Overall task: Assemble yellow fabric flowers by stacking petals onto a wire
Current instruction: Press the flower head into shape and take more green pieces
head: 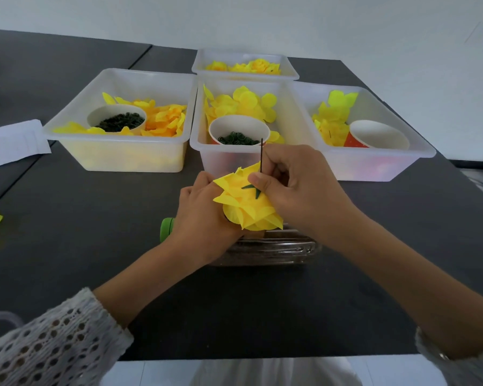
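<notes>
- The yellow fabric flower [247,207] sits at frame centre, held above the dark table [67,190]; several petal layers are already stacked, underside up.
- A dark wire [261,154] rises straight up out of the stack, its upper end bare.
- A green star-shaped calyx piece [253,189] lies against the top layer at the foot of the wire.
- The left hand [204,215] curls round the flower from the left and below, gripping the petal bundle.
- The right hand [293,185] pinches the wire near its foot, thumb pressing on the calyx.
- Judgement: stacking appears nearly finished; the step in hand is seating the calyx down against the petals.
- Next move probably calls for a green ring from the middle cup [239,129], slid down the wire to lock the stack while the left hand holds firm.
- Behind the hands, four white bins: left bin [117,157], middle bin [204,151], right bin [374,165], far bin [244,55], all holding yellow petals or flowers.
- A clear container [271,249] and a green-capped item [166,229] lie under the hands; contents unclear.
</notes>
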A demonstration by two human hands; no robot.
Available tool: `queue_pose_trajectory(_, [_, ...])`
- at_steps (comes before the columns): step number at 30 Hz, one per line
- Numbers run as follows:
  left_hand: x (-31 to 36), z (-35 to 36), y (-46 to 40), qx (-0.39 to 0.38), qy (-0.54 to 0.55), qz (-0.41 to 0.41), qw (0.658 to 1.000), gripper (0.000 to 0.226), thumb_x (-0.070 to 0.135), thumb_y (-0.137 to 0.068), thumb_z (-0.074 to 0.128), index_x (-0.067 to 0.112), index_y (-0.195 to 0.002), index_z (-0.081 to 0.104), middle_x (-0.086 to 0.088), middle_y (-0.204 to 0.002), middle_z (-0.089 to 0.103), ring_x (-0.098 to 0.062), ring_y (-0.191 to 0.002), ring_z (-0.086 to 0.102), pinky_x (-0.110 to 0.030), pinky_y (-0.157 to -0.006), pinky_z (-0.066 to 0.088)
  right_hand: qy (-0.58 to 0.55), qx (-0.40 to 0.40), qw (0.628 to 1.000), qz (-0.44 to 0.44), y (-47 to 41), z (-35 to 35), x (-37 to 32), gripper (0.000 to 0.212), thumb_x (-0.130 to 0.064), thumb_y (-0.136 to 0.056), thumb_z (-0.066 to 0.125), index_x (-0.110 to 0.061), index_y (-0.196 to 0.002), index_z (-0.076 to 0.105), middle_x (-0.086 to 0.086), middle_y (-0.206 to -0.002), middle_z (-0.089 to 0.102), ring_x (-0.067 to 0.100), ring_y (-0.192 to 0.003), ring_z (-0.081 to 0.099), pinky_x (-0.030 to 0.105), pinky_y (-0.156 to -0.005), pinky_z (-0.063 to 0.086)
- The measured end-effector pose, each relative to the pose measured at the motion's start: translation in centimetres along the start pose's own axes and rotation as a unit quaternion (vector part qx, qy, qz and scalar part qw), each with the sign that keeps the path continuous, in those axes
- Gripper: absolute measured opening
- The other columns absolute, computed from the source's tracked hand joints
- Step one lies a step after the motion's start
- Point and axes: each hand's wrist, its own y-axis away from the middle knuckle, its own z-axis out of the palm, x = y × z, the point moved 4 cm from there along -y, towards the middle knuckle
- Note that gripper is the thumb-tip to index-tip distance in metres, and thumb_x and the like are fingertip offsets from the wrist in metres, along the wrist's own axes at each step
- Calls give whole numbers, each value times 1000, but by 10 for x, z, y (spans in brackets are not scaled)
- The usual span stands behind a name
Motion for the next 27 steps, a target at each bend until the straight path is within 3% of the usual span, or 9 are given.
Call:
queue_pose_trajectory(6, [-8,5,-5,-44,-39,-26,998,50,72,-64,36,37,-96,51,27,-79,28,-2,-81,17,-33,-78,23,10,15,1000,18,-2,3,0,30,-16,-84,71,-10,-64,50,-6,-51,43,8,-52,39,20,-51,27])
queue_pose_trajectory(9, [-10,5,-4,-59,-20,-70,996,49,63,-71,59,28,-105,61,26,-82,29,-13,-92,32,-31,-80,23,31,-16,999,28,-2,-4,-5,32,-21,-85,72,-18,-62,49,-9,-53,46,6,-54,42,21,-54,30])
queue_pose_trajectory(11, [-9,1,-4,-51,27,-76,995,41,57,-70,75,39,-104,61,29,-87,31,-13,-94,36,-33,-83,27,64,-30,997,20,-9,-13,-14,31,-26,-85,72,-16,-63,52,-8,-54,47,8,-55,43,27,-56,33])
queue_pose_trajectory(13, [-5,-1,-3,-49,49,-63,996,32,67,-64,72,51,-89,60,31,-88,40,-5,-93,35,-34,-83,30,78,0,997,-10,-21,-31,-30,29,-29,-85,72,-11,-67,57,-6,-54,49,9,-54,42,28,-56,31])
queue_pose_trajectory(17, [1,-2,-5,-98,37,-56,993,24,72,-65,61,53,-80,61,35,-105,51,4,-97,33,-34,-88,30,-30,107,992,-66,-43,-82,-70,25,-22,-87,69,-10,-68,59,-7,-53,50,4,-50,41,19,-52,31])
queue_pose_trajectory(21, [3,-8,-6,-108,61,-45,991,29,60,-72,69,47,-98,67,32,-110,52,1,-105,38,-39,-97,37,-224,97,969,38,-36,-94,-72,29,-7,-95,57,-12,-66,54,-6,-51,52,2,-45,44,15,-47,37])
queue_pose_trajectory(23, [10,-15,-10,-98,125,-26,987,26,49,-77,74,46,-102,67,31,-108,54,3,-107,41,-32,-95,39,-383,35,908,165,-23,-82,-58,27,-2,-96,49,-14,-73,56,-10,-53,62,3,-46,57,15,-48,48])
queue_pose_trajectory(25, [18,-19,-16,-85,163,-4,983,23,32,-79,77,37,-100,70,31,-104,56,6,-105,47,-19,-88,40,-587,-11,773,240,-10,-68,-50,19,-10,-89,55,-16,-74,65,-4,-64,68,8,-54,63,19,-50,53])
queue_pose_trajectory(27, [26,-21,-21,-76,162,18,984,15,18,-79,78,25,-90,71,26,-99,60,3,-97,55,-11,-78,42,-663,-15,704,256,-2,-61,-45,12,-14,-76,59,-14,-69,70,4,-69,69,14,-56,65,23,-48,54])
